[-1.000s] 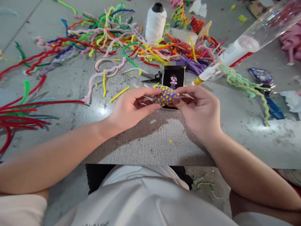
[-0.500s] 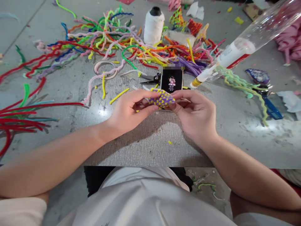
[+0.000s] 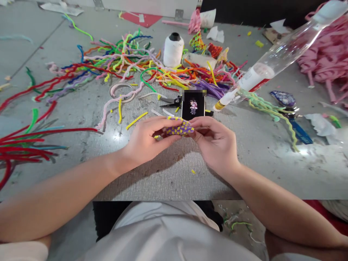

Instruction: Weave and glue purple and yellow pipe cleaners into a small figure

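Between my two hands is a small purple and yellow woven piece [image 3: 179, 127], made of fuzzy pipe cleaners. My left hand [image 3: 148, 137] pinches its left end, and my right hand [image 3: 216, 141] grips the right tip with thumb and forefinger. Parts of the piece are hidden by the fingers. Just beyond it lies a phone [image 3: 193, 107] with its screen lit. Black-handled scissors or pliers [image 3: 171, 102] rest to the left of the phone. Short yellow pipe cleaner pieces [image 3: 136, 120] are scattered to the left of my hands.
A heap of coloured pipe cleaners [image 3: 119, 59] spreads across the back, beside a white thread spool [image 3: 173, 50]. A clear bottle [image 3: 293, 47] with a white glue tube slants at right. Red pipe cleaners [image 3: 24, 145] lie at left, a tape roll [image 3: 121, 92] nearer the middle, pink bundles [image 3: 323, 61] far right.
The view has tilted up a little, showing more of the table's back. Both hands keep hold of the woven piece, which is turned slightly and looks flatter.
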{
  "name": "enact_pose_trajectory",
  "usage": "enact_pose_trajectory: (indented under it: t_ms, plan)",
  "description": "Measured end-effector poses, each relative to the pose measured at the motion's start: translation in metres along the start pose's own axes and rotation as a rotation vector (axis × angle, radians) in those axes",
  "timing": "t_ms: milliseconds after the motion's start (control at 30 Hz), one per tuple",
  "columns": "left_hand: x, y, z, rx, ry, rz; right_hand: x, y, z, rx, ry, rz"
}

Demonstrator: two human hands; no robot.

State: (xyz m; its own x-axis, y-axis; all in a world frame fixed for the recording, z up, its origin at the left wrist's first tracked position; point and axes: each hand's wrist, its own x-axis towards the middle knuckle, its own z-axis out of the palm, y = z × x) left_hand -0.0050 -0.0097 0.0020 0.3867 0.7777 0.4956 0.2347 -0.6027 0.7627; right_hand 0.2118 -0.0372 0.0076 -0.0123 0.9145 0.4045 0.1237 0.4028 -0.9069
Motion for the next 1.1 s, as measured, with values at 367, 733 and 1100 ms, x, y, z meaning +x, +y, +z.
enact_pose_trajectory:
  t_ms: [367,733,1100]
  plan:
    - [0.005,0.004,-0.003,-0.031,-0.016,0.033,0.002,-0.001,-0.005,-0.082,-0.037,-0.085]
    - [0.004,0.002,-0.002,-0.041,0.016,0.087,0.0,-0.002,-0.005,-0.087,-0.029,-0.12]
    - [0.0,-0.006,0.003,-0.156,0.027,0.084,-0.001,0.0,-0.005,-0.044,-0.027,-0.156]
